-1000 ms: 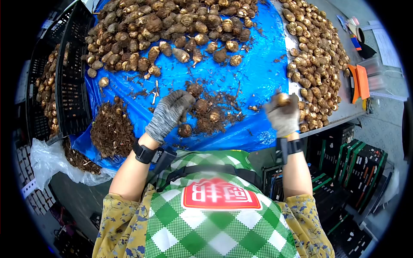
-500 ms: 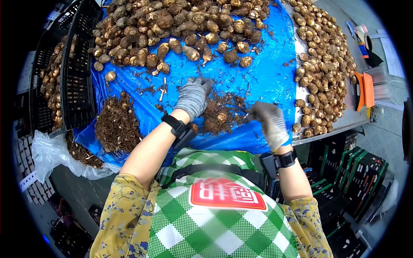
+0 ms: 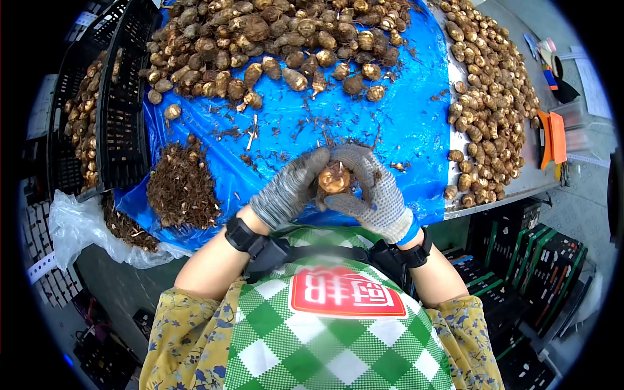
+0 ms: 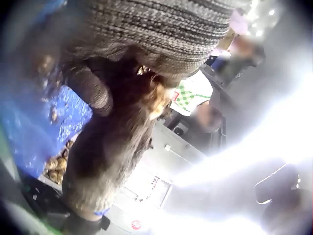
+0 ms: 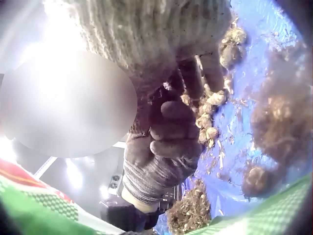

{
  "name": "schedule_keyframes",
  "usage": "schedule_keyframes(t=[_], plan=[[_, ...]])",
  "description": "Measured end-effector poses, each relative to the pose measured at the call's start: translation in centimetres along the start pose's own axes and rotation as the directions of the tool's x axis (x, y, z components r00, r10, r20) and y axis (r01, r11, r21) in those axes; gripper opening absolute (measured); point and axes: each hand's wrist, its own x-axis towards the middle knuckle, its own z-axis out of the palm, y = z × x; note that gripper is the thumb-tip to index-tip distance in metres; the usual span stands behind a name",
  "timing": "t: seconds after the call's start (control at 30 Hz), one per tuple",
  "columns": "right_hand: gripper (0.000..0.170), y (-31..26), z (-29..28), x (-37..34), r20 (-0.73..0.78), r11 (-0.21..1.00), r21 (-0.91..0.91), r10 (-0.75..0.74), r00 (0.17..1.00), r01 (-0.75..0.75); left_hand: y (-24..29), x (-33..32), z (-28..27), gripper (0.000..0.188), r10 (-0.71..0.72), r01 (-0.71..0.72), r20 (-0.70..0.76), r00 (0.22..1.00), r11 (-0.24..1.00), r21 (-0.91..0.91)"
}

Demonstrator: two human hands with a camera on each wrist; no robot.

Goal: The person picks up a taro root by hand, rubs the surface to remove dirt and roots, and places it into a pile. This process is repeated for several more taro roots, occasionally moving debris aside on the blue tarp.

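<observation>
A brown, round root vegetable (image 3: 334, 179) is between the two gloved hands, above the blue sheet (image 3: 416, 162) close to the apron. The left hand (image 3: 290, 185), in a grey glove, curls round its left side. From the right, the right hand (image 3: 376, 192), in a paler dirty glove, grips it with thumb below and fingers above. In the left wrist view the left hand (image 4: 156, 34) and right hand (image 4: 110, 152) meet at the vegetable (image 4: 159, 100). The right wrist view shows the left hand's (image 5: 164, 142) curled fingers below the right hand (image 5: 146, 39); the vegetable is mostly hidden there.
Unsorted-looking, rooty vegetables (image 3: 260, 32) lie heaped at the back. Cleaner ones (image 3: 487, 97) cover the right side. A pile of root debris (image 3: 182, 188) and a black crate (image 3: 123, 104) stand left; an orange object (image 3: 552, 138) lies at the far right.
The left hand has come off the debris patch, and the right hand has moved left from the cleaner heap. Both have met round one vegetable; the right no longer carries the earlier one.
</observation>
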Motion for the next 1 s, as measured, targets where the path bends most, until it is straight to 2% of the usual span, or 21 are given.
schedule_keyframes(t=[0.03,0.07,0.1,0.17,0.2,0.27,0.3,0.33,0.4,0.43,0.5,0.53,0.6,0.63,0.67,0.77,0.83,0.87,0.9,0.97,1.0], plan=[[0.062,-0.2,-0.1,0.2,0.025,0.997,-0.069,-0.038,0.999,0.039,-0.2,-0.1,0.5,0.051,0.001,0.005,0.053,0.999,0.993,-0.117],[0.064,-0.3,-0.1,0.3,0.004,0.987,-0.143,-0.071,0.997,0.071,-0.4,-0.2,0.7,0.055,-0.083,0.153,0.178,0.980,0.892,-0.425],[0.064,-0.5,-0.2,0.3,-0.004,0.981,-0.176,-0.084,0.996,0.082,-0.7,-0.2,0.8,0.060,-0.120,0.314,0.322,0.939,0.680,-0.662],[0.065,-1.5,-0.7,0.1,-0.017,0.965,-0.242,-0.111,0.994,0.104,-2.0,0.4,0.5,0.064,-0.118,0.277,0.293,0.949,0.756,-0.594],[0.062,-2.0,-0.9,0.1,-0.020,0.952,-0.294,-0.097,0.995,0.087,-1.3,0.3,1.7,0.063,-0.190,0.226,0.124,0.974,0.843,-0.488],[0.058,-3.3,-1.4,0.1,-0.031,0.918,-0.393,-0.066,0.997,0.049,-0.7,-0.2,2.8,0.060,0.032,-0.025,-0.068,0.997,0.995,0.101],[0.055,-3.9,-1.8,0.2,0.009,0.908,-0.418,-0.020,1.000,0.022,-0.4,-0.4,3.4,0.059,0.142,-0.067,-0.161,0.977,0.913,0.403],[0.052,-4.5,-2.2,0.3,0.048,0.896,-0.444,0.028,0.998,-0.004,-2.1,0.4,2.6,0.058,0.353,-0.252,-0.070,0.933,0.780,0.573],[0.047,-4.6,-2.6,0.4,0.136,0.875,-0.484,0.050,0.989,0.022,-3.3,0.6,2.3,0.057,0.351,-0.296,-0.033,0.936,0.834,0.466],[0.046,-4.4,-2.9,0.4,0.187,0.867,-0.494,0.026,0.982,0.071,-3.1,0.3,2.8,0.057,0.138,-0.125,-0.061,0.989,0.976,0.175],[0.040,-4.1,-2.8,0.1,0.216,0.890,-0.434,-0.046,0.975,0.138,-1.9,-0.2,3.5,0.057,-0.153,0.148,-0.011,0.988,0.969,-0.199],[0.036,-3.9,-2.6,-0.1,0.191,0.917,-0.364,-0.097,0.977,0.163,-0.7,-0.4,3.8,0.058,-0.222,0.214,0.002,0.975,0.940,-0.266],[0.022,-3.5,-1.8,-0.3,0.045,0.923,-0.257,-0.283,0.958,0.285,-0.2,-0.4,3.7,0.059,-0.175,0.175,0.011,0.985,0.973,-0.149],[0.021,-3.8,-1.3,-0.5,-0.035,0.997,0.032,-0.062,0.997,0.063,-0.1,-0.5,3.4,0.059,-0.059,0.058,0.024,0.998,0.998,0.038],[0.020,-4.2,-0.8,-1.0,-0.046,0.932,0.329,0.175,0.984,-0.150,-0.5,-0.2,3.4,0.059,0.066,-0.065,0.001,0.998,0.990,0.128],[0.017,-2.4,-0.3,-1.7,-0.076,0.923,0.305,0.270,0.960,-0.236,-2.4,1.3,4.2,0.053,0.396,-0.351,-0.148,0.906,0.900,0.259],[0.013,-2.0,-1.2,-1.1,-0.065,0.982,-0.058,0.174,0.982,-0.178,-2.6,1.4,4.2,0.047,0.486,-0.410,-0.204,0.850,0.853,0.324],[0.014,-1.8,-1.6,-0.7,-0.068,0.953,-0.265,0.131,0.989,-0.144,-2.4,1.0,4.0,0.046,0.399,-0.351,-0.219,0.890,0.908,0.231],[0.011,-1.1,-1.7,-0.7,-0.066,0.940,-0.292,0.163,0.984,-0.175,-1.9,0.5,3.7,0.044,0.309,-0.284,-0.232,0.922,0.949,0.135],[0.011,0.8,-1.9,-1.2,-0.051,0.911,-0.345,0.221,0.974,-0.225,1.1,-0.9,3.4,0.044,-0.097,0.049,-0.139,0.986,0.948,-0.314],[0.004,0.9,-2.3,-1.3,-0.023,0.930,-0.148,0.336,0.942,-0.335,1.4,-1.1,3.5,0.043,-0.066,0.015,-0.169,0.983,0.957,-0.291]])
